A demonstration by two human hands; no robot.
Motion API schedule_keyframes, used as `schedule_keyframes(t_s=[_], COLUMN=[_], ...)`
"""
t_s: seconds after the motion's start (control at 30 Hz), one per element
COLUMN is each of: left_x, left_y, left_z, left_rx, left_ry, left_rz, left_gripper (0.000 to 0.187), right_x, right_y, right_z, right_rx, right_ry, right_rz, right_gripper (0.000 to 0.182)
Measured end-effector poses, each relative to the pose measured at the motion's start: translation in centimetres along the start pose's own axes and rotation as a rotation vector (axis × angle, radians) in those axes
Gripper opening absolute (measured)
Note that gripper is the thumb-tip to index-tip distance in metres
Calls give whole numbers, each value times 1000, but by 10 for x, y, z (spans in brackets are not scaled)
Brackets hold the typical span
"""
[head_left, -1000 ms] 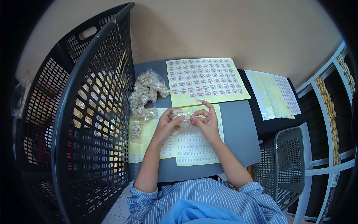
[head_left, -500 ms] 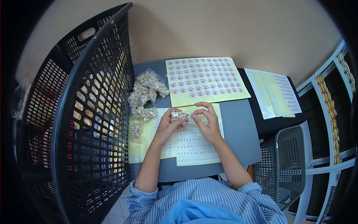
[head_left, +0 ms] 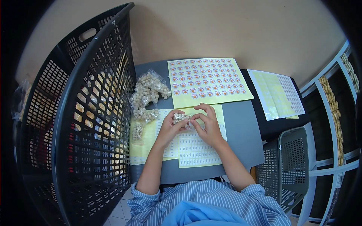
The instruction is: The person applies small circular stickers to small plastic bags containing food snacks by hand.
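The striped shirt is nearest, its wearer seated or standing close against the grey table, so both forearms reach easily over it. A white label sheet lies beneath the hands, overlapping a yellow sheet at its left; both are probably laid there to be within reach.

Above the label sheet, the left hand holds a small bag of pale pieces, fingers curled round it and thumb pressed on its front, seemingly to keep the filling from shifting. The right hand has thumb and forefinger pressed together, pinching the bag's right edge, its other fingers lifted, likely clear of the work. Whether anything else sits in that pinch is too small to tell.

To the left, a single bag lies just below a heap of bags, beside the tall basket. Farther off, a sticker sheet lies flat near the wall, face up, presumably for easy picking.
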State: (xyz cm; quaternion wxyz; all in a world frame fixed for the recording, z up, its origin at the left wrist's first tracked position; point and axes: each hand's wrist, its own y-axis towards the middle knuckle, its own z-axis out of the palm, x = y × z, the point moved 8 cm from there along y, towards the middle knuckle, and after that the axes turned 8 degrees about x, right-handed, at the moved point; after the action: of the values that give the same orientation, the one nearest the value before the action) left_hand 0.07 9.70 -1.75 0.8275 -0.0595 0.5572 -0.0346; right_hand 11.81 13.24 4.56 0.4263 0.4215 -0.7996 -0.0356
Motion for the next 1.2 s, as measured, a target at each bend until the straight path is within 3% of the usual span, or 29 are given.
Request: schedule_keyframes(t_s=[0.23, 0.53, 0.6, 0.63, 0.7, 0.73, 0.8, 0.93, 1.0, 1.2], left_x=[-7, -8, -9, -10, -11, -11, -13, -15, -12, -22], left_y=[1, 1, 1, 0, 0, 0, -1, -3, -2, -7], left_z=[3, 5, 5, 5, 5, 7, 8, 8, 6, 13], left_rx=[45, 53, 52, 47, 49, 53, 51, 41, 30, 12], left_ry=[167, 165, 183, 201, 202, 200, 203, 184, 219, 263], left_rz=[136, 163, 173, 182, 178, 174, 166, 176, 173, 209], left_gripper=[41, 43, 43, 44, 44, 44, 44, 43, 43, 44], right_x=[7, 4, -2, -3, -30, -33, -43, -40, -32, -22], right_y=[0, -2, -1, -2, -8, -9, -12, -9, -7, -5], right_z=[-4, -3, -7, -6, 14, 15, 29, 27, 21, 0], right_rx=[-42, -104, -153, -153, -63, -65, -11, -34, -40, -106], right_ry=[-72, -2, 160, 161, 568, 567, 856, 882, 676, 560], right_rz=[-38, 1, 122, 122, 344, 344, 416, 349, 285, 191], right_gripper=[9, 17, 35, 35, 49, 49, 49, 47, 47, 43])
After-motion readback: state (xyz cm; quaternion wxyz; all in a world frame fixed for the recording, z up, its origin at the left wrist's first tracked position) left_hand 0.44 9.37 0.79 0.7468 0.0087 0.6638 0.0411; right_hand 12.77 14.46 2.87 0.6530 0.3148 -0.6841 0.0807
